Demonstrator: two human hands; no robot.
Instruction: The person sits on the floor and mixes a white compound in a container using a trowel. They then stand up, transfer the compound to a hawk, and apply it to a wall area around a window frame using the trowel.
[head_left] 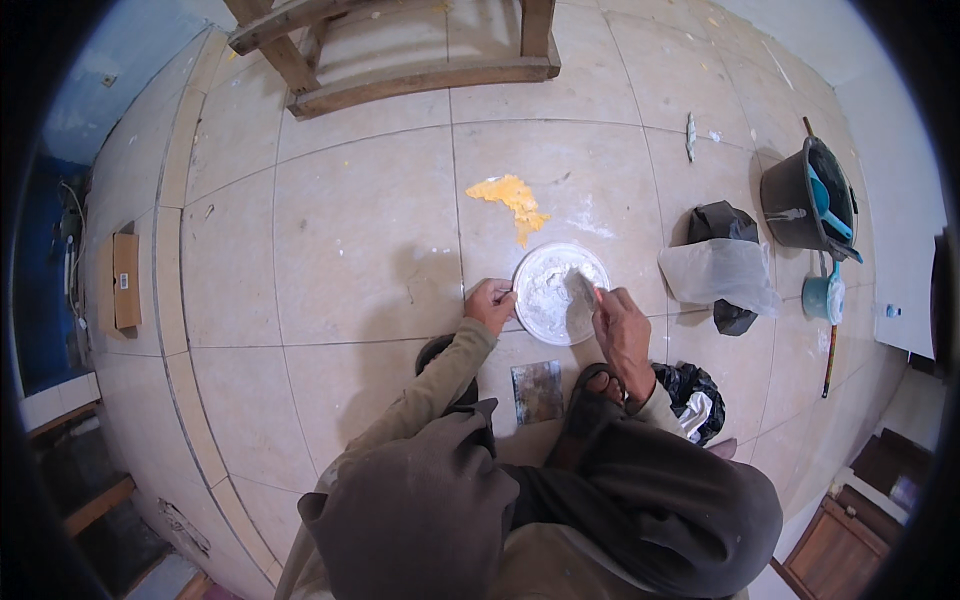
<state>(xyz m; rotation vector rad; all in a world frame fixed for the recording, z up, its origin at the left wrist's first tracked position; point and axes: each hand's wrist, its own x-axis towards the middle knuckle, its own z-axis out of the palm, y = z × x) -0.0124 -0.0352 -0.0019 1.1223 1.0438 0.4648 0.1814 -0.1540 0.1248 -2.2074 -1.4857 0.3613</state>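
A round white plate or lid point(528, 325) rests on the tiled floor in front of me, with white powder or paste point(550, 283) spread over it. At its left rim, my left hand point(490, 304) closes its fingertips on the edge. My right hand point(626, 338) is wrapped round the reddish handle of a putty knife point(581, 287). The knife's blade reaches into the white stuff on the right side of the plate; its tip is hard to make out. Close to my feet lies a flat, stained square sheet point(538, 392).
Beyond the plate lies a torn yellow-orange scrap point(515, 197). A wooden stand point(430, 82) is at the far side. To the right are a translucent bag point(715, 275), a black bag point(688, 385), a dark bucket point(795, 205) and a teal dipper point(817, 298). A cardboard box point(126, 282) stands left.
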